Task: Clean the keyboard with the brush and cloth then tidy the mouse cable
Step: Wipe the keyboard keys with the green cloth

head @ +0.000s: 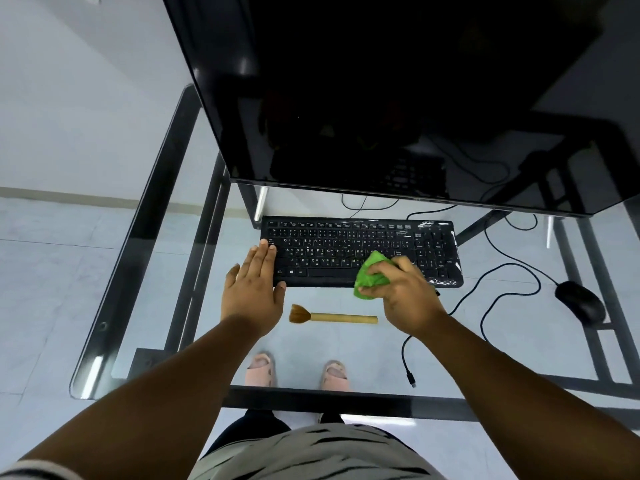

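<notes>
- Near the desk's (114, 306) middle, the black keyboard (360, 252) lies under a dark monitor (381, 98).
- Left hand (254, 289) rests flat, fingers straight, on the keyboard's left end.
- Right hand (403, 294) grips a bunched green cloth (372, 275) on the keys.
- Wooden brush (332, 315) lies just before the keyboard.
- Black mouse (580, 301) sits toward the right edge, its cable (498, 296) looping loose.

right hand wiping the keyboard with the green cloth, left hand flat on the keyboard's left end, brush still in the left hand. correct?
Not quite. The head view shows the brush lying on the glass desk in front of the keyboard, in neither hand. The rest holds: right hand grips the green cloth on the keys, left hand flat on the left end.
</notes>
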Available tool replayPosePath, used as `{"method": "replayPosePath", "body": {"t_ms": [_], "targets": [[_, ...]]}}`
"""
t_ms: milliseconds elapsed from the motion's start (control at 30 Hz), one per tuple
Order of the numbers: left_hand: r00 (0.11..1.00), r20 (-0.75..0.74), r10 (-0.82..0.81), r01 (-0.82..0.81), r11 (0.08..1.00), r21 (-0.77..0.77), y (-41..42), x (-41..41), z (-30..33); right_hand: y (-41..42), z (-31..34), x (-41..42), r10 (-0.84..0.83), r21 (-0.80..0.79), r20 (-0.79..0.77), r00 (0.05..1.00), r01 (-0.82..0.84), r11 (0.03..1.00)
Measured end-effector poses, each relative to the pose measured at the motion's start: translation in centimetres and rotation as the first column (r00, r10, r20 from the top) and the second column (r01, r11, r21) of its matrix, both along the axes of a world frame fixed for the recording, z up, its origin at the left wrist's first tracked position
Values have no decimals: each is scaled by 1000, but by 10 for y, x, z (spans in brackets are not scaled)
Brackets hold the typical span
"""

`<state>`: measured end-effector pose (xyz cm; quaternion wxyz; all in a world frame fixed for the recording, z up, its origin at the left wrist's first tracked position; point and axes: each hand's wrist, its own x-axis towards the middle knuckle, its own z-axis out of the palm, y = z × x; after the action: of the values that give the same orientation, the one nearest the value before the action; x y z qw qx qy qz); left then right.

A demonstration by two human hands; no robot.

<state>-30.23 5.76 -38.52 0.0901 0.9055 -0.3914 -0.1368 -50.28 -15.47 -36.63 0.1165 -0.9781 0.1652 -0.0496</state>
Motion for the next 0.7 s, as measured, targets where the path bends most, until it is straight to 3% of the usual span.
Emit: {"method": "replayPosePath", "body": {"t_ms": [200, 433, 700], "targets": [[998, 32, -60, 63, 995, -74, -18, -14, 6, -5, -6, -14, -224, 56, 180, 958, 218, 974], [991, -31, -126, 125, 991, -56, -26, -13, 3, 28, -3, 22, -52, 99, 94, 994, 42, 994], [987, 8, -158, 158, 987, -2, -19, -7, 3, 4, -6, -1, -133, 103, 148, 980, 118, 988]]}}
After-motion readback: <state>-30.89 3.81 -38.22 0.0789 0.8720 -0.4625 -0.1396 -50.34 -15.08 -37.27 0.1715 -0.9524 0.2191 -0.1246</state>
